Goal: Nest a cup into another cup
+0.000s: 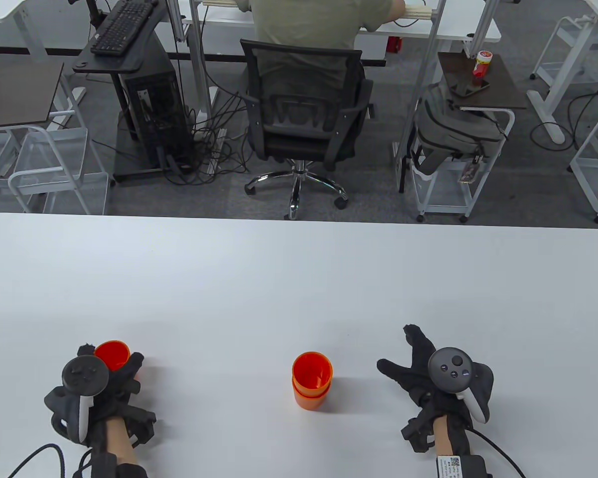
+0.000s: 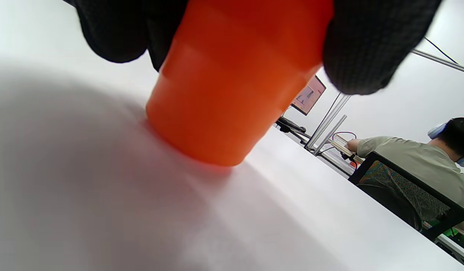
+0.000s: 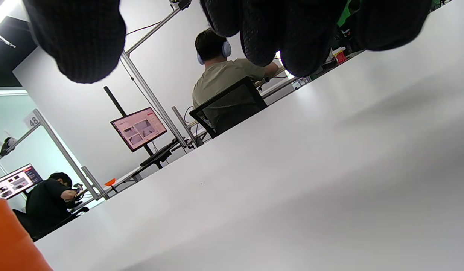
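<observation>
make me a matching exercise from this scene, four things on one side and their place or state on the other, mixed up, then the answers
Things:
1. left hand
2. right hand
3. nested cups
4. single orange cup

Places or states:
A. stands at the middle of the white table, touched by neither hand
B. fingers spread, holds nothing
C. wrapped around an orange cup
D. base on the table, at its left, inside a gloved grip

Pairs: 1-C, 2-B, 3-A, 4-D
</observation>
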Action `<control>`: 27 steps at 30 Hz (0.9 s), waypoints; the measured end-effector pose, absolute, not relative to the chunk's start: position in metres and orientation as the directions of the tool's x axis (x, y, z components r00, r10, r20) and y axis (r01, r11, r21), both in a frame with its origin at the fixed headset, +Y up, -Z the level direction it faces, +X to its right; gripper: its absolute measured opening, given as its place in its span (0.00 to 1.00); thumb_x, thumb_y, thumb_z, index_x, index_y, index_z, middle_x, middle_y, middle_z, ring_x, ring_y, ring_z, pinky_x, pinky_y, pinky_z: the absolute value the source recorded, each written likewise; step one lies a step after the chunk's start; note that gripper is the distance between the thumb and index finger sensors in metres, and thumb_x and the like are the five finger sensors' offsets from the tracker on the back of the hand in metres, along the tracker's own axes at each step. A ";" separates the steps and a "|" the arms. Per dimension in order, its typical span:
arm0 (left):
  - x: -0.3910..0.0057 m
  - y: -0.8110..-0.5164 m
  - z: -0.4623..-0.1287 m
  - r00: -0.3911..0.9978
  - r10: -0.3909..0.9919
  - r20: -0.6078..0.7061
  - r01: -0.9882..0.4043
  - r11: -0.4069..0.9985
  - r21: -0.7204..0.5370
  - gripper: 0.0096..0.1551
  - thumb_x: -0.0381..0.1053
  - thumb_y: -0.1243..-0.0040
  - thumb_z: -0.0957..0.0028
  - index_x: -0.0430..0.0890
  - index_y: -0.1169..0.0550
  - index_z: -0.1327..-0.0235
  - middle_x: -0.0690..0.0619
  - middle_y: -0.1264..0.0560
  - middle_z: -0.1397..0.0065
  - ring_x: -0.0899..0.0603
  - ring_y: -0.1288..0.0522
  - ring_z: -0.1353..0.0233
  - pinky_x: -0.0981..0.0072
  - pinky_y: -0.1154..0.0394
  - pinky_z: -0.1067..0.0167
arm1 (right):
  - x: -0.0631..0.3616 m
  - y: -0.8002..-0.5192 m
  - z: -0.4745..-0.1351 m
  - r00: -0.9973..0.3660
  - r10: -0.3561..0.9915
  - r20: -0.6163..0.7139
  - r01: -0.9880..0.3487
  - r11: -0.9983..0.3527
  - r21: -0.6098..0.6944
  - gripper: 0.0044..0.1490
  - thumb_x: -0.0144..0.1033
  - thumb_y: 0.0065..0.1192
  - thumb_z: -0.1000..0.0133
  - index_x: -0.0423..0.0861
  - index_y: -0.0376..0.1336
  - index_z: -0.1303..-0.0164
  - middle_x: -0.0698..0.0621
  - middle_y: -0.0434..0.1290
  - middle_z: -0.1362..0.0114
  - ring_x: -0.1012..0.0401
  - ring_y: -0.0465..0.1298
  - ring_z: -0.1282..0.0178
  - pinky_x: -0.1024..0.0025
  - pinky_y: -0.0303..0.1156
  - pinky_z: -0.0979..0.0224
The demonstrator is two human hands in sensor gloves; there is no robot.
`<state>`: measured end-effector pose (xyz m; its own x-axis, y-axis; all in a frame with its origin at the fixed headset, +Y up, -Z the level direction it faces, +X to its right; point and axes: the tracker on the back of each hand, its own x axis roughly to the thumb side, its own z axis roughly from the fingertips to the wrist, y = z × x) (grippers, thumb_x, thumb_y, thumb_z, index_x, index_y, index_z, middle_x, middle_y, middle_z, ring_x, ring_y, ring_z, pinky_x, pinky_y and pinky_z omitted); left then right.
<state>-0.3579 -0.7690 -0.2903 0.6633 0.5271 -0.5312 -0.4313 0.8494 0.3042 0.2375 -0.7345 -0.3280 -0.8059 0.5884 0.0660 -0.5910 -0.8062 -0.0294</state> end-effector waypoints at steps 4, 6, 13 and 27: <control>-0.345 -0.751 -0.294 0.694 0.555 -0.458 -0.431 0.830 0.353 0.66 0.72 0.33 0.53 0.32 0.44 0.18 0.37 0.33 0.18 0.35 0.25 0.25 0.41 0.25 0.31 | 0.237 -0.735 -0.328 -0.806 0.588 0.070 -0.591 -0.806 -0.034 0.64 0.62 0.68 0.46 0.35 0.45 0.14 0.33 0.58 0.17 0.34 0.64 0.21 0.25 0.59 0.29; -0.335 -0.738 -0.296 0.719 0.563 -0.408 -0.430 0.821 0.375 0.66 0.73 0.33 0.54 0.32 0.43 0.18 0.37 0.32 0.19 0.35 0.24 0.25 0.43 0.24 0.32 | 0.236 -0.735 -0.329 -0.806 0.587 0.074 -0.591 -0.806 -0.035 0.64 0.62 0.68 0.46 0.35 0.45 0.14 0.33 0.58 0.17 0.34 0.64 0.21 0.25 0.59 0.29; -0.275 -0.690 -0.300 0.821 0.546 -0.168 -0.448 0.798 0.404 0.67 0.76 0.33 0.57 0.34 0.39 0.19 0.40 0.27 0.22 0.37 0.21 0.29 0.47 0.22 0.36 | 0.231 -0.734 -0.328 -0.813 0.575 0.090 -0.580 -0.814 -0.032 0.64 0.62 0.68 0.46 0.35 0.45 0.14 0.33 0.58 0.17 0.34 0.64 0.21 0.25 0.59 0.29; -0.131 -0.650 -0.288 0.821 0.487 0.299 -0.550 0.814 0.184 0.67 0.77 0.34 0.55 0.33 0.39 0.18 0.39 0.26 0.22 0.37 0.20 0.30 0.46 0.21 0.36 | 0.227 -0.733 -0.326 -0.828 0.551 0.102 -0.557 -0.830 -0.036 0.63 0.62 0.67 0.46 0.35 0.45 0.14 0.33 0.58 0.17 0.34 0.64 0.21 0.25 0.59 0.29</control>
